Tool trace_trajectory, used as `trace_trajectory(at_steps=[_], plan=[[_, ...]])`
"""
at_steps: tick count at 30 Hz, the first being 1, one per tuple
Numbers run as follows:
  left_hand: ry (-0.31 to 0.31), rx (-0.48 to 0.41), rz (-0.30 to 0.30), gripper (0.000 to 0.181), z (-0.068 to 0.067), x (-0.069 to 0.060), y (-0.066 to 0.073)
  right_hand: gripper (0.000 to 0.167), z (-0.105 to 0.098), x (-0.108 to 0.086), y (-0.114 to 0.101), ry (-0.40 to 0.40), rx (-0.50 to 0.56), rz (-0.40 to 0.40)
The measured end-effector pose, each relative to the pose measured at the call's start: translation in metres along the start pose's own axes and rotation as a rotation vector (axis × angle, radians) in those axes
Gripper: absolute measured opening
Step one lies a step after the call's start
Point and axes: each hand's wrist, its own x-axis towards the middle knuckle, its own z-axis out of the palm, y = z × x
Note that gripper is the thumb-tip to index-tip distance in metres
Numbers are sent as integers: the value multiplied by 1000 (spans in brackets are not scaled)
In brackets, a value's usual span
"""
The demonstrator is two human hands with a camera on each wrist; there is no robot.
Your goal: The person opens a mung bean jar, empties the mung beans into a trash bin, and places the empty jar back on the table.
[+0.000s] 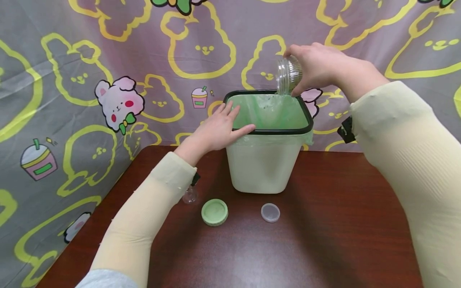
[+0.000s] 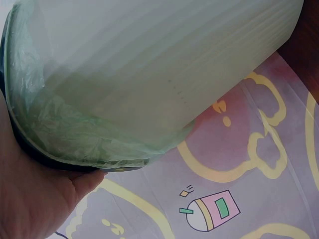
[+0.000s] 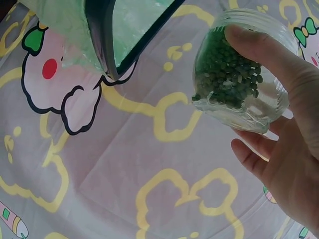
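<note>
A white trash bin (image 1: 264,168) with a black rim stands upright on the table, lined with a green plastic bag (image 1: 288,112). Along its left rim rests my left hand (image 1: 217,128), fingers spread and thumb stretched over the front edge. In the right wrist view, my right hand (image 3: 291,104) grips a ribbed clear glass jar (image 3: 271,97) partly filled with small green beans (image 3: 224,74). The head view has this jar tipped sideways above the bin's back right, mouth toward the left. Bean-like specks show against the bag.
On the brown table (image 1: 245,256), a green round lid (image 1: 214,212) lies in front of the bin. To its right is a small translucent disc (image 1: 270,213). A clear object (image 1: 190,195) is partly hidden by the left sleeve. Patterned cloth (image 1: 205,44) hangs behind.
</note>
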Motion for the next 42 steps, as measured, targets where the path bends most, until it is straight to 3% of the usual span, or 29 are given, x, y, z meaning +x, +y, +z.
trace_trajectory(at_steps=[8, 32, 42], plan=[[-5, -7, 11, 95, 1, -1, 0, 93, -1, -1, -1, 51, -8, 0], [3, 8, 9, 94, 1, 1, -1, 92, 2, 0, -2, -10, -25, -12], [7, 7, 8, 94, 1, 1, -1, 93, -6, 0, -5, 37, -51, -9]])
